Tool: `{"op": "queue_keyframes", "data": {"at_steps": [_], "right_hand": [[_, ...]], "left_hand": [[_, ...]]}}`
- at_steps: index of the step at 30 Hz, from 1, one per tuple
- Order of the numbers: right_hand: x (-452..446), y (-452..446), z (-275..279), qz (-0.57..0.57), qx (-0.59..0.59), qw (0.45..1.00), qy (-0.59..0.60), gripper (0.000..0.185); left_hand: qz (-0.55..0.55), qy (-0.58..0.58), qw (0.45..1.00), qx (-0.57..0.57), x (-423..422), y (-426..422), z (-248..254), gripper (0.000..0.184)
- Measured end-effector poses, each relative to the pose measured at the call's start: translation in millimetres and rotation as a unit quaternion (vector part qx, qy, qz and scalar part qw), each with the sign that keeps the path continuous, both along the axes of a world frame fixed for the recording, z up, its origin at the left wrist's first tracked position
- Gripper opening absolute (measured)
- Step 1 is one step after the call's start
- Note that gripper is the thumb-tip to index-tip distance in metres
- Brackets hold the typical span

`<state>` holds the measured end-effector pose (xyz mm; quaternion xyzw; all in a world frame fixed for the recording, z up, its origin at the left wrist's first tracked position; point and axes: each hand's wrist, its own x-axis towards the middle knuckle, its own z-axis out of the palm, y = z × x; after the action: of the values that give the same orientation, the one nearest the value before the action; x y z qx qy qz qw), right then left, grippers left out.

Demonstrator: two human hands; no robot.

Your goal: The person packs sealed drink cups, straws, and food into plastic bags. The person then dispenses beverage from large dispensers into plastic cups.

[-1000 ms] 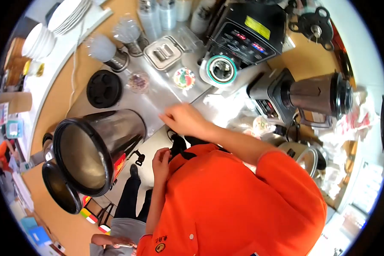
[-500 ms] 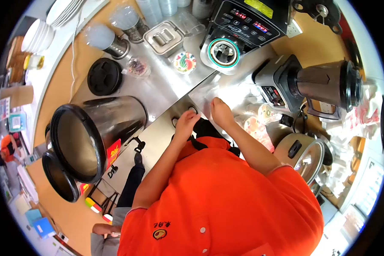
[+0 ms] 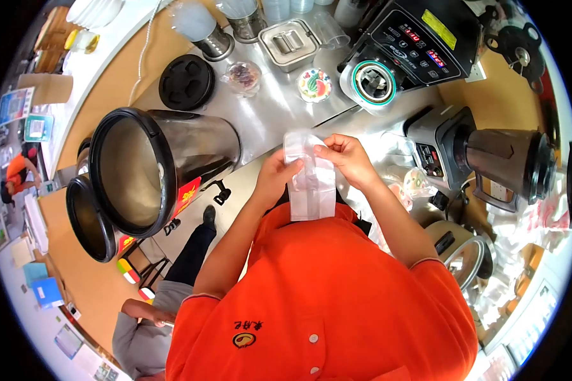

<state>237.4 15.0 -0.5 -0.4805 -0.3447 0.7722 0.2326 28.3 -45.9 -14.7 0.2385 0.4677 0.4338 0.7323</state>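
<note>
Left grip [image 3: 274, 177] and right grip [image 3: 351, 164] hold plastic [image 3: 313, 187] lengthwise toward the shirt [image 3: 324, 279].

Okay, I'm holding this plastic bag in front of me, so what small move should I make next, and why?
I'd probably try rubbing the upper part of the bag with your right hand to part its layers, while your left hand steadies it. The bag looks flat, no opening clearly shows, and both hands already hold its upper half.
</note>
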Motion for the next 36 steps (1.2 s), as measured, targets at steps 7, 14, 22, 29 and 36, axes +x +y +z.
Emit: {"op": "queue_keyframes", "data": {"at_steps": [7, 14, 22, 29, 36], "right_hand": [[-22.1, -15.3, 8.1, -0.057, 0.146, 0.986, -0.058, 0.018], [13.5, -19.5, -32.4, -0.069, 0.208, 0.935, -0.279, 0.017], [102.0, 45.5, -128.6, -0.03, 0.081, 0.751, -0.654, 0.039], [-22.0, 8.0, 19.0, 0.062, 0.25, 0.947, -0.194, 0.042], [-33.4, 20.5, 18.9, 0.273, 0.082, 0.958, -0.025, 0.022]], "left_hand": [[0.089, 0.056, 0.993, 0.049, 4.5, -2.6, 7.7, 0.021], [0.164, 0.23, 0.958, -0.044, 0.4, -9.8, -49.3, 0.029], [0.155, 0.111, 0.98, -0.054, -0.8, -17.0, -38.2, 0.021], [0.039, 0.045, 0.998, -0.009, -20.5, -17.5, -18.1, 0.026], [0.004, 0.114, 0.992, 0.048, -26.5, -14.2, 2.2, 0.042]]}}
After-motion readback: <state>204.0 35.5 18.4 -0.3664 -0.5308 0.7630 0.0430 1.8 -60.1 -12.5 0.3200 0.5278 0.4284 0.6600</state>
